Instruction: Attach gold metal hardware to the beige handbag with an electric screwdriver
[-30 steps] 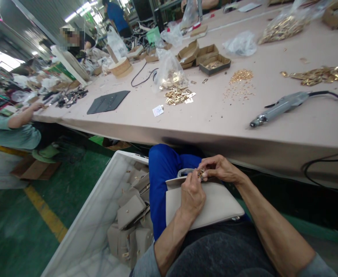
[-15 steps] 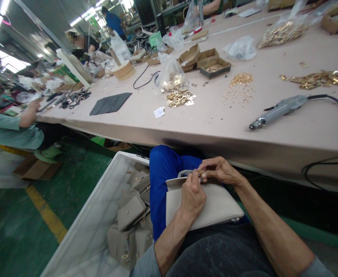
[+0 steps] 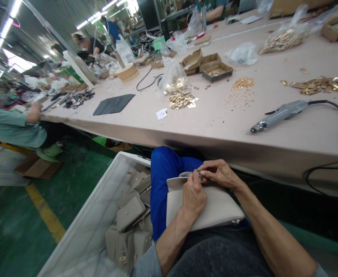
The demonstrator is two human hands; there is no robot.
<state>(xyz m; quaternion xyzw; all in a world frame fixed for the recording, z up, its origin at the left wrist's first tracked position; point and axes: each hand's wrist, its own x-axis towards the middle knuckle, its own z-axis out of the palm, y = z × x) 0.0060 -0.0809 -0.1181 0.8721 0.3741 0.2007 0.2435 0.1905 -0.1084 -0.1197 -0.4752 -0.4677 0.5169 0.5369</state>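
Note:
A beige handbag (image 3: 215,211) lies across my lap, its flap edge turned toward the table. My left hand (image 3: 194,194) rests over the bag, fingers closed on its upper edge. Across from it my right hand (image 3: 219,173) pinches a small metal fitting (image 3: 200,176) between thumb and forefinger, at the left fingertips. Fingers partly cover this piece, so its exact shape is hidden. Some clear plastic film (image 3: 185,174) shows at the bag's edge beside the left fingers.
A white bin (image 3: 79,215) with several beige bags (image 3: 131,213) stands at my left. On the table (image 3: 198,125) are an electric screwdriver (image 3: 278,115), gold plates (image 3: 182,100), tiny gold parts (image 3: 242,84), a dark board (image 3: 114,104) and small boxes (image 3: 217,73). A co-worker (image 3: 13,125) sits far left.
The view has shifted slightly, so the table things appear a little lower and to the right. Both hands stay together at the bag's edge, with only slight finger movement.

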